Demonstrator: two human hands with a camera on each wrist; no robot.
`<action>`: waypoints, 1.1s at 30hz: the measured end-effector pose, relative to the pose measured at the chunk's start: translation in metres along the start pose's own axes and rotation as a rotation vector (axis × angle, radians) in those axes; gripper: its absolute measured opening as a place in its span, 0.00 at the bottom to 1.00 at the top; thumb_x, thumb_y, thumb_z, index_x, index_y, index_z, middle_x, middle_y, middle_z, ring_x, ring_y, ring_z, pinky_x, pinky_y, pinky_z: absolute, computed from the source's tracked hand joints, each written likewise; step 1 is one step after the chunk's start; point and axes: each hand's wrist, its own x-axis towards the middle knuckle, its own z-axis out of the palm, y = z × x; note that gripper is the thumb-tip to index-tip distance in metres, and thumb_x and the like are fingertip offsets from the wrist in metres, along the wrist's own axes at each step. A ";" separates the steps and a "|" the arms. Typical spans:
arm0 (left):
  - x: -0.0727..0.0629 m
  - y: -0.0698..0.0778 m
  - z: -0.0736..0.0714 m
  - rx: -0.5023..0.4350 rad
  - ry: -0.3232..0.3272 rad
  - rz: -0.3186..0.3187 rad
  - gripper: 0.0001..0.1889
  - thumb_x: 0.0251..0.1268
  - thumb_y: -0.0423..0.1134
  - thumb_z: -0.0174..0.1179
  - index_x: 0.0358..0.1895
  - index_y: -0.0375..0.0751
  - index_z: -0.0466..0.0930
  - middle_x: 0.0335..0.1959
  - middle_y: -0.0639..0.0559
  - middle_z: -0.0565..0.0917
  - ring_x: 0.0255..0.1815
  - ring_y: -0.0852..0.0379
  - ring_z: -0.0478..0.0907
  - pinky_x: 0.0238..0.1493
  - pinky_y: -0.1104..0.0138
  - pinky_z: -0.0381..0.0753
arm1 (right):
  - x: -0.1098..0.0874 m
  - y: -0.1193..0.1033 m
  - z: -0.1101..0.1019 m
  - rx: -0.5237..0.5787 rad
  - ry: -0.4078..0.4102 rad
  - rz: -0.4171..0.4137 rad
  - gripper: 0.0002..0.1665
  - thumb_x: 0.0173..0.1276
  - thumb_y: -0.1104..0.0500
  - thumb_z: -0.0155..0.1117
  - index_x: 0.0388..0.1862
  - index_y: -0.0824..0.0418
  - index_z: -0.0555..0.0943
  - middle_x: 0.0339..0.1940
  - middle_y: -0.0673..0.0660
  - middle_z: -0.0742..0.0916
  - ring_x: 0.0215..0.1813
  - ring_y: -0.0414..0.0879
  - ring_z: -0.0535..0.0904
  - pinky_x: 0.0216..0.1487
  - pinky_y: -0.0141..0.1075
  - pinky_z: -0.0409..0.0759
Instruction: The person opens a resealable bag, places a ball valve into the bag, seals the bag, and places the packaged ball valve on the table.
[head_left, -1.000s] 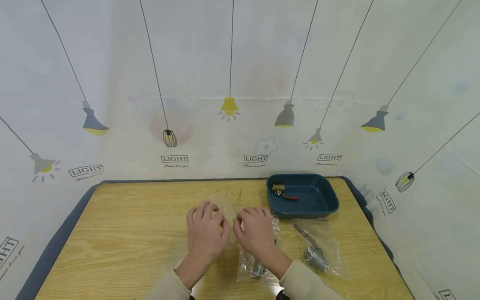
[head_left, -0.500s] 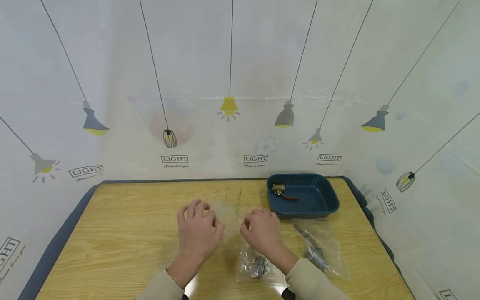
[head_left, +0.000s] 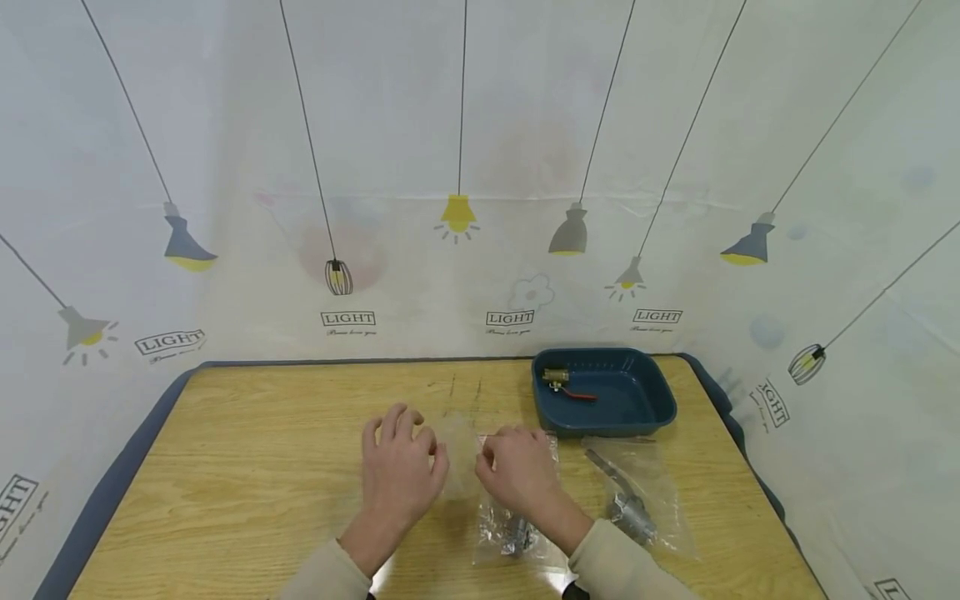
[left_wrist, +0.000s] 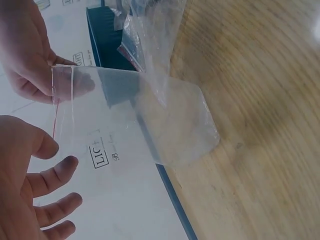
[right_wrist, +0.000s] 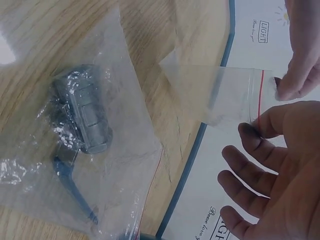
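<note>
A clear zip bag (left_wrist: pixel 175 120) with a red line along its mouth hangs between the hands, nothing visible inside. My right hand (head_left: pixel 517 468) pinches one corner of its mouth between thumb and index finger, the other fingers loosely bent. At the opposite corner is my left hand (head_left: pixel 399 471), its thumb and index fingertips close to the edge with a gap between them. Below the right hand lies another clear bag (right_wrist: pixel 125 175), holding a grey metal fitting (right_wrist: pixel 82 110) with a blue lever (right_wrist: pixel 72 187).
A dark blue tray (head_left: pixel 660 408) at the back right holds a brass valve (head_left: pixel 556 377) with a red lever. In front of it lies a clear bag (head_left: pixel 671 517) with a grey cylindrical part (head_left: pixel 633 517) and handle. A printed sheet (head_left: pixel 420 275) rises behind the table.
The hands were close together at the zip bag, then drew apart, the left hand moving left. Since then both have come slightly nearer each other. The tray and the bags on the table stayed put.
</note>
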 end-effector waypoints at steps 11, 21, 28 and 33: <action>-0.004 0.012 0.004 -0.053 -0.096 -0.027 0.21 0.63 0.61 0.55 0.20 0.51 0.77 0.46 0.50 0.81 0.61 0.48 0.72 0.62 0.48 0.67 | 0.000 -0.005 0.000 -0.006 0.009 -0.005 0.17 0.65 0.50 0.60 0.15 0.46 0.79 0.30 0.47 0.86 0.39 0.48 0.82 0.51 0.55 0.75; -0.005 0.011 0.006 -0.067 -0.044 -0.007 0.13 0.56 0.45 0.61 0.15 0.50 0.75 0.44 0.50 0.82 0.61 0.44 0.73 0.60 0.45 0.69 | 0.000 -0.003 0.000 0.027 0.026 -0.003 0.17 0.64 0.52 0.61 0.14 0.46 0.79 0.27 0.46 0.85 0.36 0.46 0.81 0.50 0.55 0.75; -0.001 0.003 0.003 -0.026 0.032 -0.014 0.10 0.51 0.40 0.58 0.15 0.45 0.76 0.43 0.49 0.82 0.59 0.45 0.75 0.60 0.45 0.68 | -0.001 0.009 0.004 0.011 0.024 0.023 0.17 0.63 0.54 0.61 0.13 0.47 0.79 0.22 0.46 0.82 0.28 0.44 0.79 0.48 0.56 0.77; -0.001 -0.001 0.001 -0.002 0.005 -0.019 0.10 0.50 0.41 0.58 0.15 0.45 0.76 0.43 0.49 0.83 0.60 0.45 0.74 0.61 0.45 0.68 | -0.001 0.014 0.003 0.033 -0.001 0.026 0.19 0.63 0.54 0.60 0.11 0.46 0.77 0.21 0.45 0.81 0.27 0.42 0.77 0.50 0.59 0.76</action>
